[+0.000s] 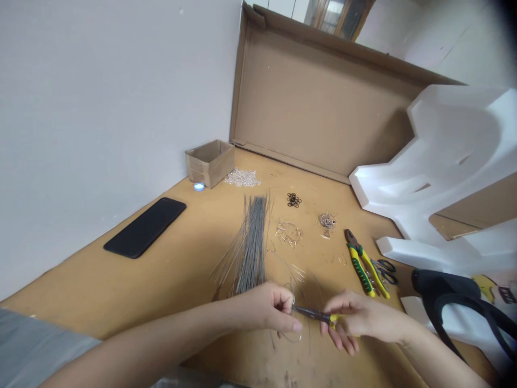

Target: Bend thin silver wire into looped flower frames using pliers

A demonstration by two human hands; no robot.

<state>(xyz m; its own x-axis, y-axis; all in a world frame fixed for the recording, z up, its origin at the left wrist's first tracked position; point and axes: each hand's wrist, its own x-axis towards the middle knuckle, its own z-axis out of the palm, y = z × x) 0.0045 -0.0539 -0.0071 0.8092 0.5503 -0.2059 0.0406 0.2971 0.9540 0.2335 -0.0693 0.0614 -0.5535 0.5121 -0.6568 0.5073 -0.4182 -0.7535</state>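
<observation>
I see thin wire [291, 338] pinched in the left hand's [271, 310] closed fingers, seemingly to steady it, while the right hand [355, 318] grips needle-nose pliers [315, 313], tips at the wire; a wire bundle [253, 245] lies just beyond, probably for easy reach.

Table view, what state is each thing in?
Phone: flat, no lit screen
Small box: open-topped
Large carton: standing on edge
Grey wires: loose, fanned out
Black rings: heaped
Green-and-yellow pliers: lying, handles apart
Scissors: partly hidden, blades unclear
Thin-nosed pliers: in right hand, jaws unclear
Left hand: pinching wire
</observation>
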